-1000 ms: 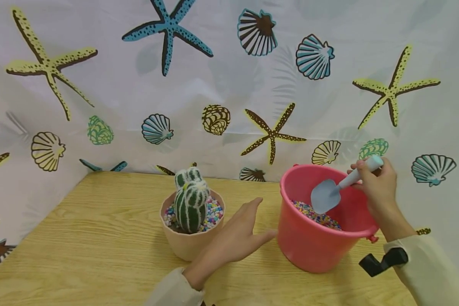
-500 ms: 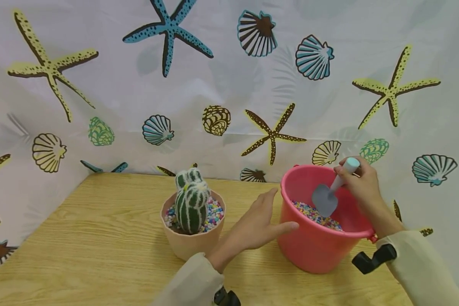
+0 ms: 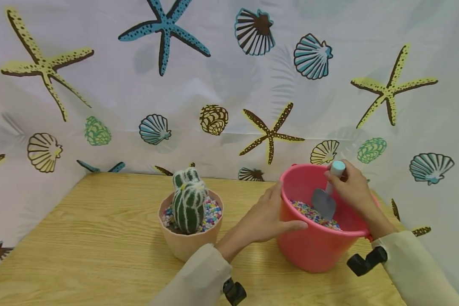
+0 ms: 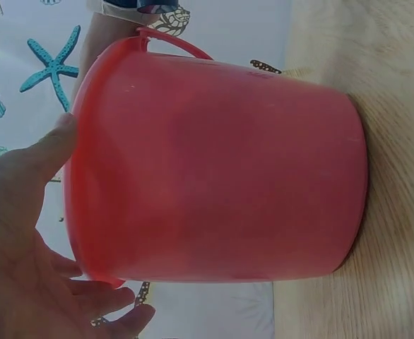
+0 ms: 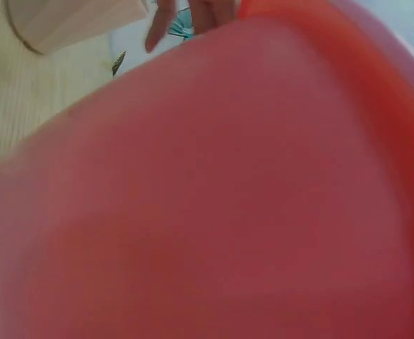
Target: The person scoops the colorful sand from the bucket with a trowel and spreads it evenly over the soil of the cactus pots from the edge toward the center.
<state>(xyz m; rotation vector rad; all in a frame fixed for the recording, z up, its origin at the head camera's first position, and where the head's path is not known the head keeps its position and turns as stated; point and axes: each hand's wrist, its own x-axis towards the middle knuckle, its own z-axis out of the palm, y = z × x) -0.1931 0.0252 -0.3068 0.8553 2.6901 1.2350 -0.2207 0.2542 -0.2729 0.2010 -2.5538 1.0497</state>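
Note:
A pink bucket point(image 3: 310, 250) stands upright on the wooden table, with small multicoloured pebbles point(image 3: 306, 208) in its bottom. My right hand point(image 3: 353, 187) grips the handle of a grey-blue toy shovel point(image 3: 323, 205) over the bucket's opening. The blade points down at the pebbles; whether its tip is in them is hard to tell. At the bucket's left side is my left hand point(image 3: 262, 219), thumb spread from its loose fingers, at the rim. In the left wrist view this hand point(image 4: 23, 212) has its thumb against the rim. The bucket's wall point(image 5: 228, 183) fills most of the right wrist view, hiding the shovel.
Left of the bucket stands a beige pot point(image 3: 189, 246) holding a knitted cactus point(image 3: 190, 208) among coloured pebbles point(image 3: 213, 210). A white curtain point(image 3: 222, 76) printed with starfish and shells hangs behind the wooden table point(image 3: 80, 238). Black camera mounts sit on both wrists.
My right hand has moved left, tilting the shovel more upright and lowering its blade toward the pebbles. My left hand has moved right from beside the pot to the bucket's rim.

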